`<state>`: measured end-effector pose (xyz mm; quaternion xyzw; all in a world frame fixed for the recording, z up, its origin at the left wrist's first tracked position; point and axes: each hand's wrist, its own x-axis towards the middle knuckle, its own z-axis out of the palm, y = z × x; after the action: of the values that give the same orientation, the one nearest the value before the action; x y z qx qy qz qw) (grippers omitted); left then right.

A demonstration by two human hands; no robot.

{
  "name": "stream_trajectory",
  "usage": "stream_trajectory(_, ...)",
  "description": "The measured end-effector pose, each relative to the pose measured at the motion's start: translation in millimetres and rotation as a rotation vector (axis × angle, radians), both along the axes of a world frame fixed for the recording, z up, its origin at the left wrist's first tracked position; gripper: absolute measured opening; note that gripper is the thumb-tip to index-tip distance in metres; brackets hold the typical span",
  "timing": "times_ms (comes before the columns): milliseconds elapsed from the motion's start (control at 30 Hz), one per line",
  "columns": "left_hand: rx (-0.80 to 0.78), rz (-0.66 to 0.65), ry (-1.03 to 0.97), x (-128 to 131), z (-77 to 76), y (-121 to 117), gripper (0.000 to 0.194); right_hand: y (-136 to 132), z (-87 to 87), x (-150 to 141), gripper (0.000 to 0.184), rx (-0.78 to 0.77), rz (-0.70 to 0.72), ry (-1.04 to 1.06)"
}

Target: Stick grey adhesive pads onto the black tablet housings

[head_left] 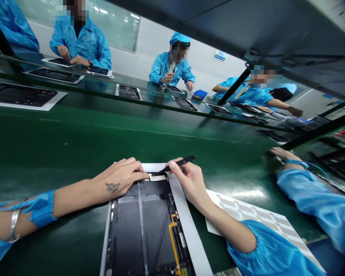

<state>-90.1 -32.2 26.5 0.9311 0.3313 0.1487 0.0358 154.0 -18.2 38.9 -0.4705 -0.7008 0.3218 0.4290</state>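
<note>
Hands at work on a long green workbench (74,134), the left hand (120,178) lying flat and the right hand (186,182) closed in a narrow pinch, bare forearms reaching from bright blue sleeves. Across the bench, beyond the hands, three co-workers (172,63) in blue smocks bend over a row of dark tablets (128,92) set on white paper, and a fourth arm in blue (304,191), a neighbour's, lies off to the right of the right hand. Directly beneath the hands sits an opened tablet (143,230), its dark inner panels and a yellow ribbon cable (174,241) exposed, on a white paper sheet (189,230). Just right of the right hand, a large sheet of pale labels (255,214) lies on the bench with its rows of patches in place. The left hand, fingers spread, presses on the tablet's far edge and grips nothing visible. The right hand pinches a slim black pick (178,163), whose tip reaches toward a small white strip (157,177) between the two hands. The tablet looks part-way through being worked on, its insides bare and no cover on it; how much remains cannot be told from this view.
</note>
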Motion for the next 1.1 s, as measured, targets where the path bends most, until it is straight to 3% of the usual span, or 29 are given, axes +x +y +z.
stream_trajectory(167,-0.008,0.006,-0.001,0,0.3,-1,0.035,-4,-4.1,-3,0.025,0.115,0.152,-0.045)
stream_trajectory(533,0.035,0.007,0.004,0,0.0,-2,0.035,-6,-6.1,-3,0.017,0.333,0.293,-0.126)
stream_trajectory(767,0.108,-0.04,0.023,1,2.3,0,0.032,-6,-2.0,-6,0.026,0.165,0.239,-0.107)
stream_trajectory(867,0.119,-0.106,-0.001,3,3.2,0,0.029,-3,3.7,-1,0.037,-0.004,0.246,-0.052)
stream_trajectory(1100,0.139,-0.107,-0.001,5,-0.9,-2,0.04,4,0.0,25,0.046,-0.248,-0.094,0.184)
